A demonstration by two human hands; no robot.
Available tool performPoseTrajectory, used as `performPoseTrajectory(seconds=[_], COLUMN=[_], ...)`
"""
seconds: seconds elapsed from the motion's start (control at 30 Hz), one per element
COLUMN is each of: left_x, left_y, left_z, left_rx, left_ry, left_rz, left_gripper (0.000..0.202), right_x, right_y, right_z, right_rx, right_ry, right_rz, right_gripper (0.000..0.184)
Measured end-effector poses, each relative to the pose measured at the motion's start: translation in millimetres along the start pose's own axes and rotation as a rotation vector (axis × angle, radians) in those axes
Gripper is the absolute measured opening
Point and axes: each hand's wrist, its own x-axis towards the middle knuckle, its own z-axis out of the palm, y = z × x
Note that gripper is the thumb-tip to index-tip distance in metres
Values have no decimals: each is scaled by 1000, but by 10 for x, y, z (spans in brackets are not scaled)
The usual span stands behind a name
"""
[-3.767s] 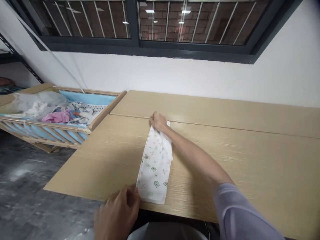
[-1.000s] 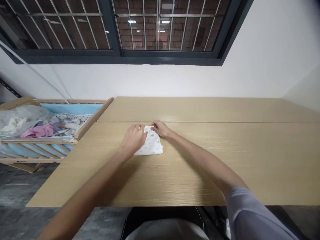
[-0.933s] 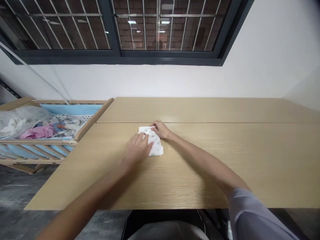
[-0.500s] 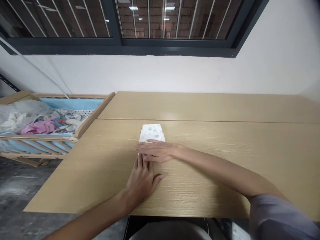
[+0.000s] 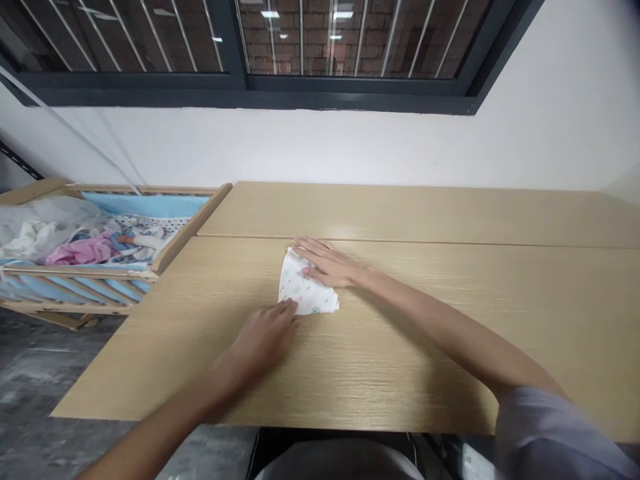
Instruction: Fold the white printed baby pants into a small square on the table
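Observation:
A small folded white cloth (image 5: 301, 288) with a sparse printed pattern lies on the wooden table (image 5: 425, 320). My left hand (image 5: 270, 328) has its fingers closed on the cloth's near left corner. Across the far right part of the cloth rests my right hand (image 5: 326, 264), its fingers stretched out and pointing up and left. That hand covers the cloth's upper right side. The near edge of the cloth is uneven, with a layer showing at its right corner.
To the left stands a wooden cot (image 5: 193, 230) with blue lining. Inside it lie a pink cloth (image 5: 83, 250), other crumpled fabrics and a clear plastic bag (image 5: 60, 215). A barred window (image 5: 350, 40) is in the white wall behind the table.
My right hand has slid away from me to the cloth's far side. My left hand, earlier flat, now pinches the near left corner. The cloth's outline is wider and more slanted.

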Motion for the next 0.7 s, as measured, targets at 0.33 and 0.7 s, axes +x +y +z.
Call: performPoseTrajectory(seconds=[0.33,0.7], left_x=[99,511], left_y=[-318,-167], left_z=[-32,-202], left_rx=[-38,100], left_ry=[48,229], left_rz=[147,-100], left_gripper=[31,33], right_x=[-935,-717], right_y=[-608,-642], right_z=[67,-125], right_rx=[6,193], right_ry=[40,237], right_rz=[134,507], right_gripper=[27,18])
